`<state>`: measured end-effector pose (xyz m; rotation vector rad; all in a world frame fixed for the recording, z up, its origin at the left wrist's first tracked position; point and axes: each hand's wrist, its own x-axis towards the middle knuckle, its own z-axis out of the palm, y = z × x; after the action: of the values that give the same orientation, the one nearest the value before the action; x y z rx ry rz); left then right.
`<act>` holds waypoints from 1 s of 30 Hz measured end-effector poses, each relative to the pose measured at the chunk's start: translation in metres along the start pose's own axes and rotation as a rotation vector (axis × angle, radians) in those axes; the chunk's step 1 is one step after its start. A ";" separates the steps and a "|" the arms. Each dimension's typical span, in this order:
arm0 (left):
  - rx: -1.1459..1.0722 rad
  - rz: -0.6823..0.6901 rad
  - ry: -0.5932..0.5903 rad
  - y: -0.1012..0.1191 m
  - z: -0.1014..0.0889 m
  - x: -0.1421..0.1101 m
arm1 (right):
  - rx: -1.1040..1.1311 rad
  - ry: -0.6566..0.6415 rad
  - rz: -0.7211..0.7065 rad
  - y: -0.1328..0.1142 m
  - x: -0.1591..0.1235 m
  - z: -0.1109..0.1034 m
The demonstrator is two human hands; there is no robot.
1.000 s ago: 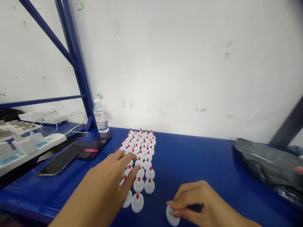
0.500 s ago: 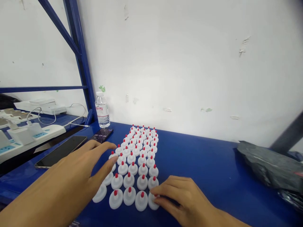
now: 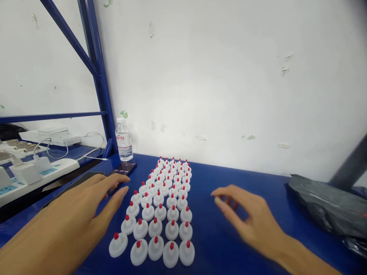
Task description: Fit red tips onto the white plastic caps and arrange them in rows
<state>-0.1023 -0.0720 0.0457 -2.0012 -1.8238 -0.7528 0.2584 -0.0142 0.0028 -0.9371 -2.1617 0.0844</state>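
Several white round caps with red tips (image 3: 172, 230) stand in rows on the blue table (image 3: 206, 244), running from the near edge toward the wall. My left hand (image 3: 83, 206) hovers to the left of the rows, thumb and index finger apart, with nothing between them. It partly covers a dark phone (image 3: 86, 177) beneath it. Over the bare blue surface to the right of the rows is my right hand (image 3: 246, 215), its fingers curved and the thumb and index tips slightly apart. I see nothing held in it. The nearest cap to it is in the right-hand column.
A water bottle (image 3: 124, 141) stands at the back left beside a blue metal post (image 3: 100, 84). A phone showing a timer (image 3: 124, 168) lies in front of it. At far left is a white power strip (image 3: 63, 165) with chargers. A dark plastic bag (image 3: 323, 202) lies on the right.
My right hand has let go of the nearest right-hand cap and moved up and right. My left hand has shifted left, off the left column. The view has tilted slightly.
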 end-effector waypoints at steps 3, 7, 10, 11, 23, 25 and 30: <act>-0.035 -0.108 -0.067 -0.005 -0.001 0.006 | -0.122 0.051 0.185 0.049 0.001 -0.011; -0.050 -0.243 -0.242 -0.024 0.014 0.014 | -0.270 -0.020 0.320 0.104 -0.005 -0.015; -0.051 -0.278 -0.406 -0.040 0.037 0.018 | -0.284 -0.064 0.371 0.122 -0.008 -0.013; -0.059 -0.280 -0.459 -0.044 0.045 0.019 | -0.280 -0.075 0.379 0.124 -0.008 -0.012; -0.220 -0.196 -0.627 -0.039 0.080 0.040 | -0.282 -0.183 0.358 0.114 -0.010 -0.004; -0.259 -0.179 -0.636 -0.041 0.082 0.043 | -0.275 -0.186 0.364 0.114 -0.010 -0.005; -0.275 -0.240 -0.602 -0.044 0.086 0.048 | -0.258 -0.201 0.375 0.114 -0.011 -0.004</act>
<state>-0.1302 0.0219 -0.0006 -2.3991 -2.4427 -0.5132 0.3342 0.0611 -0.0395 -1.5347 -2.1851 0.0859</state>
